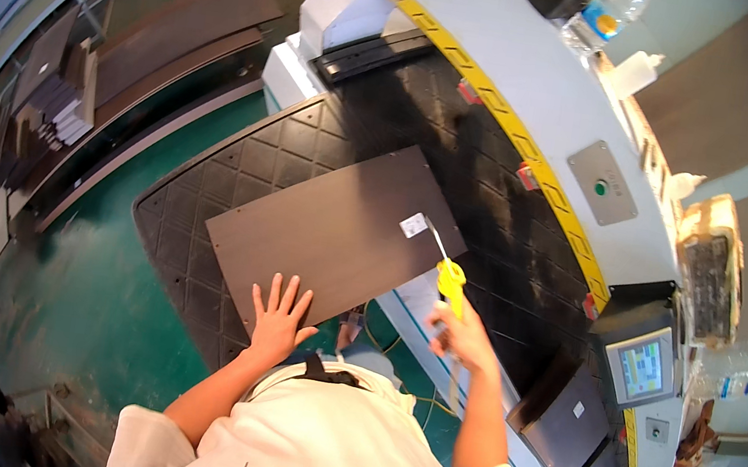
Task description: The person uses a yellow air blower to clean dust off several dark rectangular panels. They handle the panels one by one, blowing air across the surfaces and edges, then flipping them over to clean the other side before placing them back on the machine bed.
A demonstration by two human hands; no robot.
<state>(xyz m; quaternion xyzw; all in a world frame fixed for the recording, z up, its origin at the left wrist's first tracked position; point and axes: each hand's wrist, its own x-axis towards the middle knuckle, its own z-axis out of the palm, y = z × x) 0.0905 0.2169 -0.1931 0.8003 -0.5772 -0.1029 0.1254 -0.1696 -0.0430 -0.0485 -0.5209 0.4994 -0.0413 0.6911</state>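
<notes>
A flat brown panel (322,226) with a small white label (413,226) lies on a black quilted-pattern work surface (210,177). My left hand (278,320) rests flat on the panel's near left edge, fingers spread. At the panel's right end, my right hand (463,337) grips a yellow air blow gun (451,281). Its thin bent metal nozzle reaches over the panel beside the label; whether the tip touches cannot be made out.
A white machine with a yellow striped edge (504,123) arches over the surface. To the right are a touch screen (642,367) and labelled dark panels (566,428). Stacked brown boards (182,35) lie at the far left. Bottles (605,18) stand on top of the machine.
</notes>
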